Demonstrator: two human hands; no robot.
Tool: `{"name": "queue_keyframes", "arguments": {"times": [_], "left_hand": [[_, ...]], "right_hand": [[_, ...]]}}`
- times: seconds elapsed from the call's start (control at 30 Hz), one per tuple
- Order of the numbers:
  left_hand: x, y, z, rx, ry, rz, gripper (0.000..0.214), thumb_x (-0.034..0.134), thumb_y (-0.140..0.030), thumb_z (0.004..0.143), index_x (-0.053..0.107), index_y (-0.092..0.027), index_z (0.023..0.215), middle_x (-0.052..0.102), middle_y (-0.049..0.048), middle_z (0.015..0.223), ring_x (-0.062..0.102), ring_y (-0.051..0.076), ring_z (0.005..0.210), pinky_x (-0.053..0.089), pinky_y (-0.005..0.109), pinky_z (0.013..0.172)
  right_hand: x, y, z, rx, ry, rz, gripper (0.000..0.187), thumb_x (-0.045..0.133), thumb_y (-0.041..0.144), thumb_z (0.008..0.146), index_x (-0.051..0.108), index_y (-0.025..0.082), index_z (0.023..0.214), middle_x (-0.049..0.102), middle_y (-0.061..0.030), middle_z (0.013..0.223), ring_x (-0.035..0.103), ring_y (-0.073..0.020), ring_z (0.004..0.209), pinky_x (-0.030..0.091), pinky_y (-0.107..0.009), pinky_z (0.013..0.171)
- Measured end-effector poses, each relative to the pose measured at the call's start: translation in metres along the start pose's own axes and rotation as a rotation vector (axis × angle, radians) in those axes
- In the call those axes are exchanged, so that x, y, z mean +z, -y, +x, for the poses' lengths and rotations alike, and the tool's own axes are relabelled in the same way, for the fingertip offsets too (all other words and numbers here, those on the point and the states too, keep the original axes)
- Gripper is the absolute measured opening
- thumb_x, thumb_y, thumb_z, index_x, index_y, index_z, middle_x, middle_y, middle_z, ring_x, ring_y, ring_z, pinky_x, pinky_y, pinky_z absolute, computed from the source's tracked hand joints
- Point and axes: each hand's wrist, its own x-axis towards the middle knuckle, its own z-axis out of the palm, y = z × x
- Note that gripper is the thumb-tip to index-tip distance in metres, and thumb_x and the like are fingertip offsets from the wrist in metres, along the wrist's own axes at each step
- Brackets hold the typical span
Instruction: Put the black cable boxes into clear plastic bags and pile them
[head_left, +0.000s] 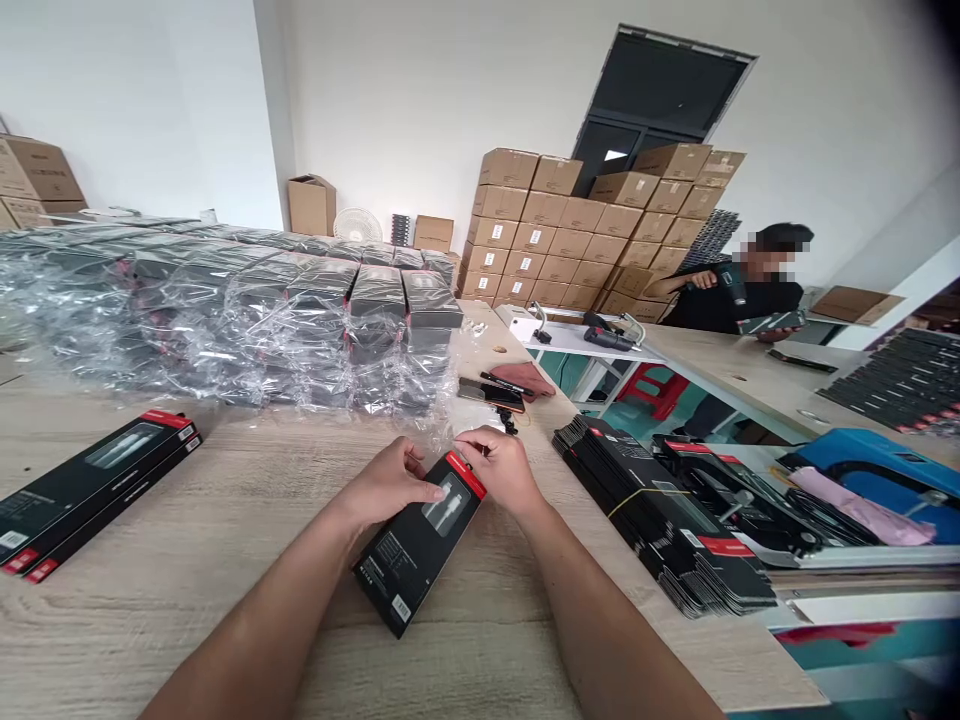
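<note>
- Forearms (247, 640) reach in over a pale wood-grain table (187, 570)!
- Left hand (390, 485) curled, fingers clamped on the side of a black box (416, 545) lying tilted on the table.
- Right hand (499, 470) pinched at the box's red end, fingertips against clear film (442, 425).
- Barcode sticker (402, 608) on the box; its small print is too tiny to read, no brand legible.
- Two more boxes (97, 490) sit left, a banded black stack (660, 520) right.
- Behind, plastic-wrapped packs (300, 320) pile high beside a phone (489, 395).
- Far back, labelled cartons (570, 230) tower against the white wall, a co-worker (739, 290) beside them holding a box.
</note>
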Motion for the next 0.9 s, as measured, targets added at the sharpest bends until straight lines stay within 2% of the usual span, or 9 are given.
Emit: {"name": "queue_keyframes", "arguments": {"times": [0.13, 0.23, 0.4, 0.57, 0.73, 0.83, 0.9], "left_hand": [[0.005, 0.000, 0.002, 0.061, -0.137, 0.093, 0.054, 0.078, -0.028, 0.058, 0.052, -0.018, 0.104, 0.063, 0.0040, 0.091, 0.059, 0.017, 0.074, 0.043, 0.027, 0.065], [0.009, -0.002, 0.001, 0.111, -0.185, 0.141, 0.052, 0.074, -0.029, 0.063, 0.051, -0.020, 0.109, 0.064, 0.0050, 0.095, 0.060, 0.017, 0.074, 0.044, 0.028, 0.066], [0.012, -0.004, 0.001, 0.157, -0.165, 0.150, 0.053, 0.066, -0.029, 0.071, 0.052, -0.022, 0.121, 0.066, 0.0050, 0.101, 0.060, 0.014, 0.067, 0.046, 0.027, 0.066], [0.012, 0.004, 0.008, 0.171, -0.180, 0.116, 0.055, 0.066, -0.027, 0.072, 0.056, -0.021, 0.126, 0.064, 0.0090, 0.117, 0.064, 0.016, 0.074, 0.049, 0.028, 0.070], [0.012, 0.010, 0.015, 0.131, -0.075, 0.039, 0.052, 0.059, -0.025, 0.077, 0.055, -0.017, 0.128, 0.072, 0.0075, 0.098, 0.067, 0.020, 0.074, 0.050, 0.032, 0.072], [0.012, 0.013, 0.018, 0.213, -0.071, 0.047, 0.045, 0.056, -0.023, 0.078, 0.060, -0.018, 0.123, 0.069, 0.0070, 0.111, 0.066, 0.021, 0.087, 0.050, 0.031, 0.080], [0.012, 0.015, 0.019, 0.230, -0.095, 0.064, 0.047, 0.056, -0.021, 0.078, 0.060, -0.018, 0.124, 0.066, 0.0073, 0.118, 0.065, 0.022, 0.096, 0.048, 0.031, 0.085]], "right_hand": [[0.000, 0.001, 0.000, -0.044, -0.056, -0.068, 0.017, 0.055, 0.027, 0.087, 0.072, 0.022, 0.085, 0.070, -0.0043, 0.080, 0.064, -0.0183, 0.075, 0.049, -0.030, 0.070], [0.000, 0.002, 0.000, -0.078, -0.073, -0.140, 0.020, 0.053, 0.028, 0.089, 0.072, 0.023, 0.088, 0.068, -0.0050, 0.079, 0.062, -0.0187, 0.075, 0.049, -0.030, 0.070], [-0.002, 0.005, -0.001, -0.114, -0.060, -0.203, 0.021, 0.051, 0.028, 0.091, 0.071, 0.023, 0.090, 0.064, -0.0048, 0.078, 0.060, -0.0179, 0.075, 0.048, -0.029, 0.069], [-0.002, 0.008, 0.000, -0.159, -0.040, -0.194, 0.022, 0.050, 0.028, 0.092, 0.071, 0.023, 0.088, 0.063, -0.0045, 0.076, 0.059, -0.0172, 0.074, 0.047, -0.028, 0.069], [-0.001, 0.008, 0.000, -0.189, -0.020, -0.198, 0.022, 0.050, 0.027, 0.091, 0.071, 0.024, 0.088, 0.063, -0.0043, 0.077, 0.059, -0.0176, 0.076, 0.047, -0.028, 0.071], [-0.001, 0.005, 0.000, -0.151, -0.030, -0.287, 0.019, 0.052, 0.021, 0.088, 0.070, 0.024, 0.091, 0.063, -0.0049, 0.082, 0.059, -0.0184, 0.080, 0.046, -0.028, 0.073], [-0.003, 0.002, 0.000, -0.052, -0.046, -0.395, 0.019, 0.055, 0.017, 0.082, 0.069, 0.023, 0.094, 0.064, -0.0055, 0.088, 0.060, -0.0186, 0.080, 0.045, -0.028, 0.071]]}}
